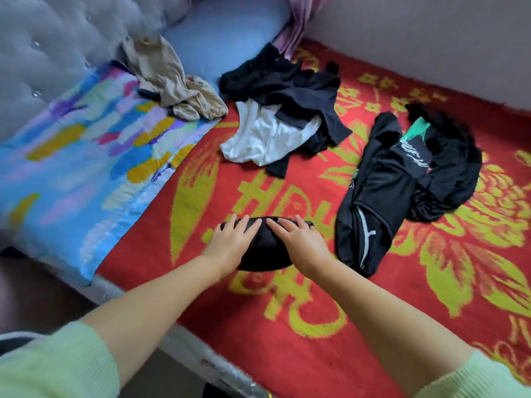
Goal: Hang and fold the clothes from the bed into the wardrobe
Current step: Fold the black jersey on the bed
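On red blanket (301, 305): 2 flat hands, left (230, 242) & right (301, 242), press 1 folded black garment (265, 251).

Both arms extended forward, sleeves pushed up — left hand (230, 242) and right hand (301, 242) palms down, fingers straight, side by side.

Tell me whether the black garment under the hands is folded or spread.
Folded: the black garment is a compact bundle on the red blanket, both hands pressing flat.
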{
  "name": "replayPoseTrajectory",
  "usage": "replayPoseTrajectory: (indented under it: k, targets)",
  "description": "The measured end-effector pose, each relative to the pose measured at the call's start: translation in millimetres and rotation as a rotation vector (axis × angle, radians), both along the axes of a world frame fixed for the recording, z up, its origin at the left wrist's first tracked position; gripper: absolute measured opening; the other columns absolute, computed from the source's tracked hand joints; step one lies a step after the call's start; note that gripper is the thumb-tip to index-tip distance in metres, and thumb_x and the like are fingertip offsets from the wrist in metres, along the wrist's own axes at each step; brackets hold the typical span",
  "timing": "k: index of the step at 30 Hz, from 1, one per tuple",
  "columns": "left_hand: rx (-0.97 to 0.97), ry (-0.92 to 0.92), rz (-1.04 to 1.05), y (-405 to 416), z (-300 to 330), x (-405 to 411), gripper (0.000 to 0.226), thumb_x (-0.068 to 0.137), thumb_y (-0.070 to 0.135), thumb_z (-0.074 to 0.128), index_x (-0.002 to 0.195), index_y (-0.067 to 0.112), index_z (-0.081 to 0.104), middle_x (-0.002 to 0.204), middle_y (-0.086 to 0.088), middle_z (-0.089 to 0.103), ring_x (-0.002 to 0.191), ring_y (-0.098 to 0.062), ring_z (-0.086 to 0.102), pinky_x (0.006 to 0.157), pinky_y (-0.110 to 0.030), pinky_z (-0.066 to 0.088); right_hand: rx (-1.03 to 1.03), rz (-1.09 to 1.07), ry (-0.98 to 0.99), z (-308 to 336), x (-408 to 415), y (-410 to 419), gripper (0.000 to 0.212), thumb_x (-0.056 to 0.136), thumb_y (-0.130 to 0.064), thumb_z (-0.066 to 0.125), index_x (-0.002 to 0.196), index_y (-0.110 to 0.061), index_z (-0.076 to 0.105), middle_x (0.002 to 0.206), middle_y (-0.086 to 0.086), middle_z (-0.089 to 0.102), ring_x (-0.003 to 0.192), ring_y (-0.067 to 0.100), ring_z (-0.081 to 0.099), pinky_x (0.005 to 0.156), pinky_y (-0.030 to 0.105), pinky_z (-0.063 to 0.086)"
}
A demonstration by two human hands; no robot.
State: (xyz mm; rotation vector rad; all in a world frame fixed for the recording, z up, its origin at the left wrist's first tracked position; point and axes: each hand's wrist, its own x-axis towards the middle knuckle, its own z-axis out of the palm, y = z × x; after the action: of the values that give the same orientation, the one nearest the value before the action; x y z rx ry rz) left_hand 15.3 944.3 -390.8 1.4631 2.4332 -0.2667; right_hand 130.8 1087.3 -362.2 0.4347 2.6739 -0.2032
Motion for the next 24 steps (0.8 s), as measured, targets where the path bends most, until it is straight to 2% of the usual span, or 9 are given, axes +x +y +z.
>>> replayPoseTrajectory:
  k: [3, 8, 13, 17, 21, 24]
  targets:
    - [0.053, 0.09, 0.061, -29.1, 41.4, -7.0, 0.078, 0.091, 0.004, 0.046, 0.152, 0.022, 0.001, 0.157, -0.007, 0.015, 0.144, -0.032, 0.014, 0.109, -0.045, 0.029, 0.033, 0.099, 0.074, 37.4, -12.7, -20.2, 0.08, 0.095, -0.011, 0.052, 0.152, -0.032, -0.001, 0.158, -0.001, 0.015, 0.145, 0.034, 0.01, 0.11, 0.053, 0.028]
    - [0.057, 0.2, 0.224, -95.5, 93.8, 14.8, 0.074, 0.093, 0.002, 0.041, 0.152, 0.023, 0.0, 0.157, -0.008, 0.016, 0.144, -0.031, 0.013, 0.109, -0.05, 0.029, 0.109, 0.315, 0.17, 85.3, -15.5, -71.5, 0.083, 0.093, -0.001, 0.046, 0.152, -0.031, -0.004, 0.158, 0.0, 0.013, 0.146, 0.032, 0.008, 0.113, 0.052, 0.024]
    - [0.087, 0.244, 0.425, -189.7, 127.1, 57.9, 0.079, 0.09, 0.002, 0.047, 0.152, 0.022, 0.004, 0.152, -0.007, 0.024, 0.14, -0.029, 0.024, 0.107, -0.045, 0.032, 0.1, 0.507, 0.242, 111.3, -9.4, -150.9, 0.077, 0.095, -0.006, 0.046, 0.152, -0.031, 0.0, 0.158, -0.001, 0.015, 0.145, 0.032, 0.012, 0.112, 0.05, 0.026]
    - [0.064, 0.277, 0.591, -296.4, 139.2, 96.1, 0.074, 0.089, 0.003, 0.045, 0.152, 0.02, 0.01, 0.145, -0.007, 0.035, 0.133, -0.029, 0.032, 0.106, -0.045, 0.034, 0.085, 0.762, 0.289, 117.4, -9.6, -246.9, 0.081, 0.091, -0.019, 0.056, 0.152, -0.032, 0.004, 0.155, -0.001, 0.023, 0.14, 0.029, 0.024, 0.106, 0.042, 0.033]
    - [0.009, 0.233, 0.76, -397.7, 143.5, 138.3, 0.074, 0.088, 0.002, 0.042, 0.152, 0.021, 0.009, 0.138, -0.009, 0.04, 0.124, -0.032, 0.041, 0.101, -0.043, 0.039, 0.045, 0.955, 0.265, 122.9, -1.6, -350.4, 0.073, 0.092, -0.013, 0.048, 0.152, -0.031, 0.009, 0.152, 0.001, 0.027, 0.139, 0.029, 0.027, 0.106, 0.044, 0.034]
    - [0.014, 0.211, 0.871, -480.6, 143.0, 168.1, 0.079, 0.085, -0.002, 0.044, 0.152, 0.021, 0.01, 0.134, -0.01, 0.043, 0.117, -0.034, 0.045, 0.093, -0.044, 0.044, 0.015, 1.075, 0.24, 126.3, 5.7, -435.7, 0.072, 0.092, -0.015, 0.049, 0.152, -0.03, 0.012, 0.152, 0.002, 0.028, 0.139, 0.03, 0.027, 0.108, 0.045, 0.033]
